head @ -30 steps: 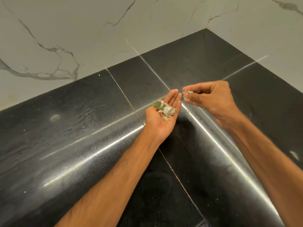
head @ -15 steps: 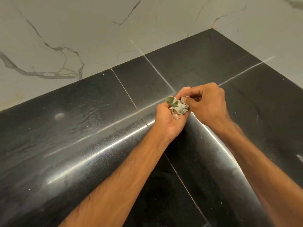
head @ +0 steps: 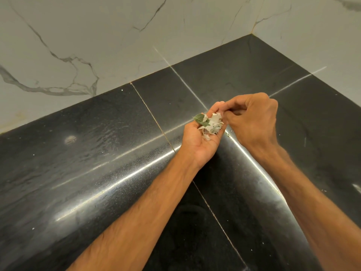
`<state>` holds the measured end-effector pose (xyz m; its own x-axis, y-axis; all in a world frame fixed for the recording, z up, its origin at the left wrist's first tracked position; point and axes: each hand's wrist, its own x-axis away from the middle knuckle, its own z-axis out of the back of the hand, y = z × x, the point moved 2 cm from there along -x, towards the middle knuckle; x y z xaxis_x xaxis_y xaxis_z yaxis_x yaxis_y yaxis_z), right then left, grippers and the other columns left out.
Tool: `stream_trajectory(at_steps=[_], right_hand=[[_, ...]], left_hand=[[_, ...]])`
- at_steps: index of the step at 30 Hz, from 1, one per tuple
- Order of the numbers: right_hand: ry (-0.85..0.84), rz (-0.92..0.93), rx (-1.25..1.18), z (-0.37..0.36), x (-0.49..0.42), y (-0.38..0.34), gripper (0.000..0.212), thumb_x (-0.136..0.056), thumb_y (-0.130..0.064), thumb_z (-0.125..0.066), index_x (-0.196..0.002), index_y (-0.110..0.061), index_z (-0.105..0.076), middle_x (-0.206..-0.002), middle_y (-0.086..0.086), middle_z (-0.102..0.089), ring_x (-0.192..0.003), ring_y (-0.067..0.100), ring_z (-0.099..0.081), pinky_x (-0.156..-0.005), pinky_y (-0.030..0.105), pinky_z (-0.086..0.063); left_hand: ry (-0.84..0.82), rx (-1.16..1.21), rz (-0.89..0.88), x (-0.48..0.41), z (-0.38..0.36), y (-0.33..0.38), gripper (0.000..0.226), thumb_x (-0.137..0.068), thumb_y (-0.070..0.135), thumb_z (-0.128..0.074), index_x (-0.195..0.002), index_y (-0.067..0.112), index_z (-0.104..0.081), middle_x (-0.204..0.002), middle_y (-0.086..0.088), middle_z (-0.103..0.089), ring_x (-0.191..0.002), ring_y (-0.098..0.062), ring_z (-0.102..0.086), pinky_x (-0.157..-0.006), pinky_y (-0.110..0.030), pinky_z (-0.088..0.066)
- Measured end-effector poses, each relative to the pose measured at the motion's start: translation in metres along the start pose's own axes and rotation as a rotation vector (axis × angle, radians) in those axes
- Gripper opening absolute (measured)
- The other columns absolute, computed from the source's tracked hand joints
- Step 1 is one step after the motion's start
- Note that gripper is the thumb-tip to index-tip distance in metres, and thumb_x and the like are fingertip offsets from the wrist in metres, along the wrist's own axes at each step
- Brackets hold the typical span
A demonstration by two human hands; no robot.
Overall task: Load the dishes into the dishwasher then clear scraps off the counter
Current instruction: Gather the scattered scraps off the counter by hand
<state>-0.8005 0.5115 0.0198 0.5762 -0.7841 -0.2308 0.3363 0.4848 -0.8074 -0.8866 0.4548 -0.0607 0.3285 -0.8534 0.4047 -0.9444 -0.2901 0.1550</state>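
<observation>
Your left hand (head: 199,141) sits just right of the frame's centre, palm up above the black polished stone tabletop (head: 97,153). Its grip is cupped, with the fingers curled up round a small heap of white flaky scraps (head: 214,124). A green leaf (head: 200,118) lies at the left edge of that heap and pokes out past your palm.

Your right hand (head: 254,122) is immediately to the right, knuckles up, and touches the fingertips of your left. Its grip is pressed together: the fingers are curled in, and the thumb and forefinger meet right over the top of the heap. You cannot tell from here whether a flake is caught between them.

Both forearms reach in from the bottom of the frame. The tabletop runs into a corner at the upper right, where it meets the white marble wall with grey veins (head: 97,36). Tiny white specks (head: 122,90) dot the dark stone. A pale oval smudge (head: 70,139) shows at mid-left, and a pale sliver (head: 357,187) lies at the far right edge.
</observation>
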Motion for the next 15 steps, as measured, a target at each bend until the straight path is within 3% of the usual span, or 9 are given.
stream_trajectory(at_steps=[2, 5, 8, 11, 13, 15], right_hand=[[0.031, 0.042, 0.024, 0.0, 0.002, -0.001, 0.053, -0.077, 0.009, -0.07, -0.068, -0.043, -0.066, -0.062, -0.043, -0.06, -0.069, -0.008, -0.068, -0.062, 0.003, -0.048], [0.099, 0.088, 0.065, 0.002, 0.0, 0.007, 0.038, -0.08, -0.003, -0.074, -0.076, -0.04, -0.073, -0.067, -0.033, -0.066, -0.073, -0.001, -0.069, -0.066, 0.006, -0.051], [0.161, 0.013, 0.045, 0.006, 0.001, 0.029, 0.02, -0.089, -0.01, -0.07, -0.096, -0.027, -0.081, -0.087, -0.019, -0.075, -0.08, 0.002, -0.072, -0.075, 0.022, -0.061], [0.161, -0.061, 0.12, 0.008, 0.02, 0.059, 0.025, -0.092, -0.007, -0.065, -0.11, -0.019, -0.078, -0.104, -0.007, -0.076, -0.093, 0.009, -0.072, -0.083, 0.013, -0.056], [0.037, -0.101, 0.233, 0.004, 0.038, 0.083, 0.032, -0.094, -0.012, -0.066, -0.126, -0.011, -0.071, -0.129, 0.003, -0.069, -0.115, 0.019, -0.066, -0.102, 0.026, -0.052], [-0.138, -0.15, 0.389, -0.003, 0.058, 0.099, 0.055, -0.098, -0.033, -0.063, -0.146, -0.006, -0.051, -0.158, 0.009, -0.042, -0.145, 0.024, -0.041, -0.121, 0.041, -0.033]], left_hand=[[-0.018, 0.033, 0.017, 0.0, -0.001, 0.002, 0.061, -0.082, 0.007, -0.045, -0.141, -0.008, -0.051, -0.144, -0.024, -0.053, -0.139, -0.031, -0.049, -0.119, -0.04, -0.036], [-0.009, 0.08, 0.039, 0.002, -0.004, 0.005, 0.057, -0.085, 0.006, -0.044, -0.139, -0.008, -0.053, -0.144, -0.025, -0.054, -0.137, -0.033, -0.05, -0.118, -0.04, -0.037], [0.014, 0.112, 0.054, 0.002, -0.003, 0.009, 0.044, -0.099, 0.009, -0.035, -0.132, -0.009, -0.058, -0.136, -0.022, -0.061, -0.133, -0.034, -0.055, -0.116, -0.04, -0.04], [0.034, 0.116, 0.052, 0.003, -0.001, 0.017, 0.045, -0.106, 0.014, -0.029, -0.129, -0.007, -0.06, -0.136, -0.019, -0.062, -0.132, -0.032, -0.056, -0.114, -0.039, -0.042], [0.027, 0.129, 0.053, 0.005, 0.001, 0.022, 0.044, -0.105, 0.013, -0.029, -0.125, -0.008, -0.063, -0.136, -0.019, -0.063, -0.131, -0.033, -0.056, -0.113, -0.039, -0.043], [0.024, 0.145, 0.055, 0.007, 0.003, 0.025, 0.044, -0.105, 0.013, -0.029, -0.122, -0.009, -0.064, -0.135, -0.02, -0.063, -0.131, -0.033, -0.056, -0.113, -0.04, -0.043]])
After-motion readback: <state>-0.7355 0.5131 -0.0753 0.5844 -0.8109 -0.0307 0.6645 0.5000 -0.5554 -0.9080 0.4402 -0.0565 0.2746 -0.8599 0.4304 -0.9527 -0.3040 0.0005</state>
